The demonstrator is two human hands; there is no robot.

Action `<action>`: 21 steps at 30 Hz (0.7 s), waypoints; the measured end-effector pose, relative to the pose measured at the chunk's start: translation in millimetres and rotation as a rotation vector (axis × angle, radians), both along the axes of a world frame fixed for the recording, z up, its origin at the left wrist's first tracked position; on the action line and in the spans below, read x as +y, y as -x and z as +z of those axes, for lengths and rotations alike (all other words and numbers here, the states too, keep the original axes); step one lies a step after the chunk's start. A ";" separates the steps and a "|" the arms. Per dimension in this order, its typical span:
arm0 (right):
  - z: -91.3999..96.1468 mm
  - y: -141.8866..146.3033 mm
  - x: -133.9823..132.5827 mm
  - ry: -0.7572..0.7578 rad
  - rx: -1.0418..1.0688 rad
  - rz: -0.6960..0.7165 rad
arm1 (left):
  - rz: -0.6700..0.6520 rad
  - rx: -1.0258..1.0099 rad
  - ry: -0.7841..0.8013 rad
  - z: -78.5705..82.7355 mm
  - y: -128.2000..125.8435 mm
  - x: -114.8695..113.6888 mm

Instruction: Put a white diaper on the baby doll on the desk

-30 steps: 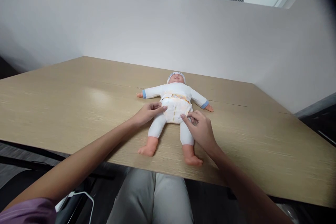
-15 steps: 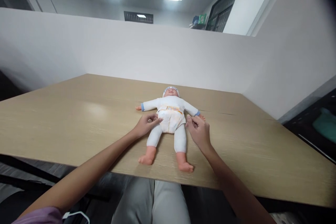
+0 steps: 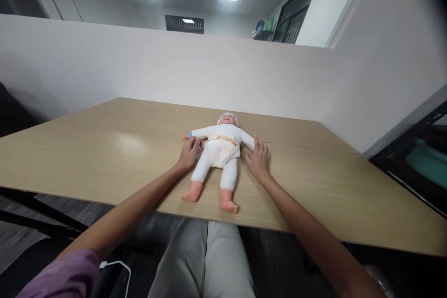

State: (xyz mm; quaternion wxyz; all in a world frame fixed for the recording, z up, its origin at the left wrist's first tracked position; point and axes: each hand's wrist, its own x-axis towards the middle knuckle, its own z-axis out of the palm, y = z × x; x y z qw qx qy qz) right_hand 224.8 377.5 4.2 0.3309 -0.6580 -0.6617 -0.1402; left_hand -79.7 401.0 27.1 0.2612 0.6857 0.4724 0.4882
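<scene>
A baby doll in a white suit lies on its back on the table, feet toward me. It wears a printed cap and has a white diaper with an orange-edged waistband around its hips. My left hand rests beside the diaper, just below the doll's outstretched arm, fingers bent loosely and seemingly holding nothing. On the other side, my right hand lies with spread fingers over the end of the doll's other arm, hiding that cuff and hand.
The wooden table reaches back to a white partition wall. My lap is under the near edge. A white cable hangs at lower left. A dark-framed rack with a green item stands at right.
Both hands have moved out from the diaper's sides and loosened, the right one from a pinch to spread fingers. The doll's legs now lie further left and farther from me in view.
</scene>
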 end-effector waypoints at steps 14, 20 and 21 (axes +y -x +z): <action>1.4 -11.1 62.4 0.138 -0.007 0.002 | 0.169 0.792 -0.217 -13.0 4.3 112.1; 27.6 0.4 44.6 0.286 0.147 -0.077 | 0.168 0.673 0.093 28.5 -6.4 58.2; 32.9 0.3 38.8 0.321 0.186 -0.070 | 0.160 0.627 0.150 39.2 -6.5 41.6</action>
